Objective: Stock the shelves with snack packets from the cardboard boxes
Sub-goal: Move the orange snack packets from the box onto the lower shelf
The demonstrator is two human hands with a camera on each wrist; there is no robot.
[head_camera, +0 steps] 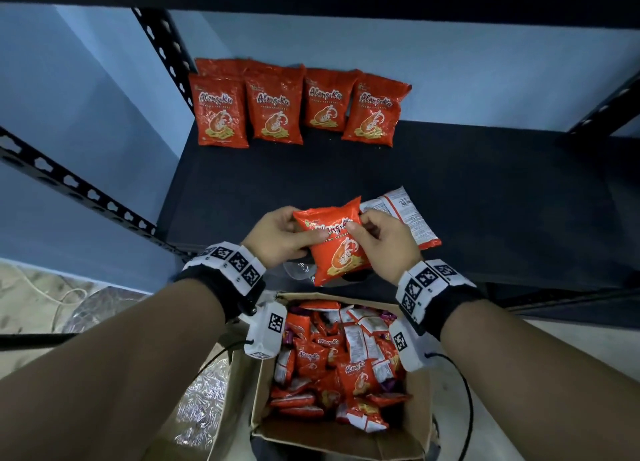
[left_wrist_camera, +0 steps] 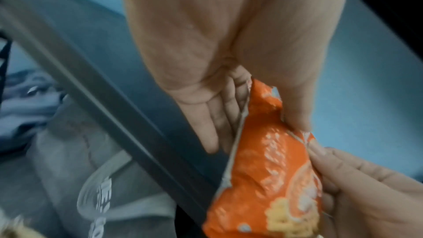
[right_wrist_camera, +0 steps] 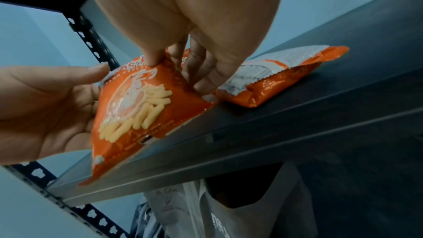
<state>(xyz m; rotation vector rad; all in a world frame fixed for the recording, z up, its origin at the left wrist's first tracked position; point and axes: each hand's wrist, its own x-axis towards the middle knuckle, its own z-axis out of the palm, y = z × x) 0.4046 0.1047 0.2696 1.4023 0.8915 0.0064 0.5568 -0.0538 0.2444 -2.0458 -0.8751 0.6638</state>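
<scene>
- head view is showing both hands gripping one red packet [head_camera: 337, 244] just above the front edge of the shelf [head_camera: 450, 183], over the open box [head_camera: 263, 419].
- left hand [head_camera: 277, 235] is curling round the packet's left edge, thumb on the printed face and fingers going behind it; left wrist view is showing those fingers [left_wrist_camera: 213, 120] lying along the back.
- right hand [head_camera: 382, 246] is pinching the packet's upper right part; right wrist view is showing the thumb pressing the front face near the top and the fingers [right_wrist_camera: 206, 71] tucking behind.
- packet is looking light and puffy with air, the film thin and glossy, so it is probably sliding easily under a loose hold and crackling or denting under a hard one.
- contents are likely brittle, so squeezing the belly is risking crushed crackers.
- best places to take hold are looking like the flat crimped seams at top and bottom, or a soft pinch across the side edges as is happening now.
- second packet [head_camera: 403, 220] is lying face down on the shelf just beyond the right hand.
- four packets [head_camera: 294, 107] are standing in a row against the back wall, with at least one more behind the left ones.
- box is holding many more packets [head_camera: 332, 363] in a loose heap, so stocking is seeming to be at an early stage.
</scene>
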